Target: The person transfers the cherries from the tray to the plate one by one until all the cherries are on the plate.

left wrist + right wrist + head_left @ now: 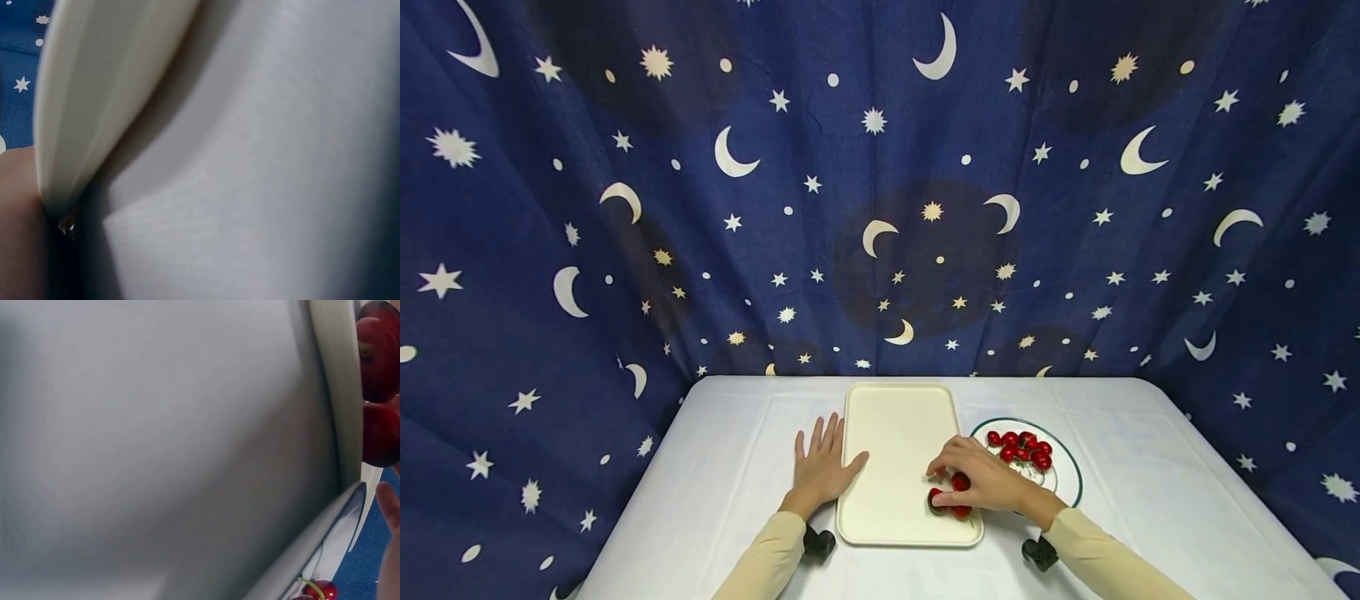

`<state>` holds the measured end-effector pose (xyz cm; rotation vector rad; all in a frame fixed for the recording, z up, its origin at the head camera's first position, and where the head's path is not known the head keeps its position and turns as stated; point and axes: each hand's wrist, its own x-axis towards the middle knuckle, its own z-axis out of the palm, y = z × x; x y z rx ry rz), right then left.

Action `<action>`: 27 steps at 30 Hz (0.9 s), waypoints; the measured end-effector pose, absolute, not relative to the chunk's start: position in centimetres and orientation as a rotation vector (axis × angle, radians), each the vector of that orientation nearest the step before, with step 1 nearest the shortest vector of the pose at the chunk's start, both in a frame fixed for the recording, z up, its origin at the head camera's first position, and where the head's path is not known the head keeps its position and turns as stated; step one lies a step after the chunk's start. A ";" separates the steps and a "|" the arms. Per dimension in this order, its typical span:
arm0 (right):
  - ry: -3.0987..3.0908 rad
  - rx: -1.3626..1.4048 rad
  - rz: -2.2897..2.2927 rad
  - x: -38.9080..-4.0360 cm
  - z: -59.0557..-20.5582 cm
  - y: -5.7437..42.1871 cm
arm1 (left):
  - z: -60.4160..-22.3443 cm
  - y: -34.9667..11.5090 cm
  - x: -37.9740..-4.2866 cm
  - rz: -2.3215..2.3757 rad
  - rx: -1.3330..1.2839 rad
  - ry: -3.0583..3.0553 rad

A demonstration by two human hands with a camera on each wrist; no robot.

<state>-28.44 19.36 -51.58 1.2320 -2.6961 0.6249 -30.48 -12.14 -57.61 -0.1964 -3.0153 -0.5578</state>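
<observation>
My left hand [823,471] lies flat on the table with fingers spread, its thumb reaching over the left rim of a cream rectangular tray [887,433]. Over the tray's near right part arches my right hand [981,475], thumb and fingers apart. Several dark red cherries [960,482] sit on the tray beneath and between its thumb and fingers; the thumb tip is right at one of them. In the right wrist view, cherries [379,359] show past the tray's rim [340,381], with a finger [389,503] beside them.
A white plate [1066,492] with a green rim stands right of the tray, under my right forearm. More red cherries [1041,460] are gathered on it. White cloth covers the table [722,467]. A dark blue curtain [820,250] with moons and stars hangs behind.
</observation>
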 end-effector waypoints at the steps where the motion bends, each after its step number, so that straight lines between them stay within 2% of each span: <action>1: -2.693 1.243 0.622 -28.4 -51.6 19.3 | -57.6 -12.1 -30.5 -0.556 -0.196 -3.016; 13: -2.653 1.401 0.514 -28.4 -51.7 19.1 | -56.8 -12.1 -30.0 -0.614 -0.207 -3.014; 27: -2.817 1.199 0.706 -28.3 -51.5 19.5 | -56.6 -11.9 -29.8 -0.597 -0.209 -3.029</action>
